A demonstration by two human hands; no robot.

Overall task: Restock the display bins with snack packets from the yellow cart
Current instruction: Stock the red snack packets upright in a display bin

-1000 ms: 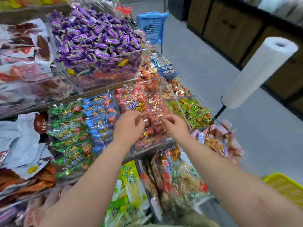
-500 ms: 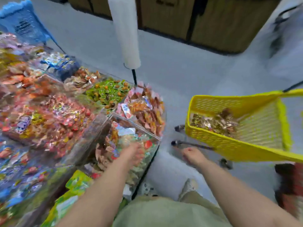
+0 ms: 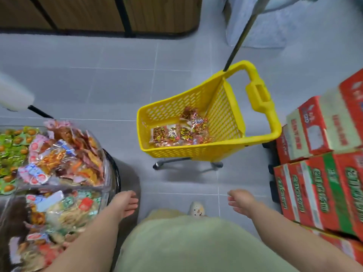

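Note:
The yellow cart [image 3: 225, 116] stands on the grey floor straight ahead, handle to the right, with several red and gold snack packets [image 3: 177, 132] lying in its bottom. Clear display bins [image 3: 107, 169] heaped with mixed snack packets fill the left side. My left hand [image 3: 126, 203] hangs beside the nearest bin's corner, fingers relaxed and holding nothing. My right hand [image 3: 240, 201] hovers over the floor short of the cart, fingers loosely curled and empty.
Stacked red and green cartons [image 3: 322, 173] stand close on the right. A white roll on a black stand [image 3: 13, 97] sits at the far left. Wooden cabinets [image 3: 98, 14] line the far side. A black pole [image 3: 239, 36] rises behind the cart.
My view has swung right from the display bins to the yellow cart. Both hands came away from the red snack bin and now hang empty in front of me.

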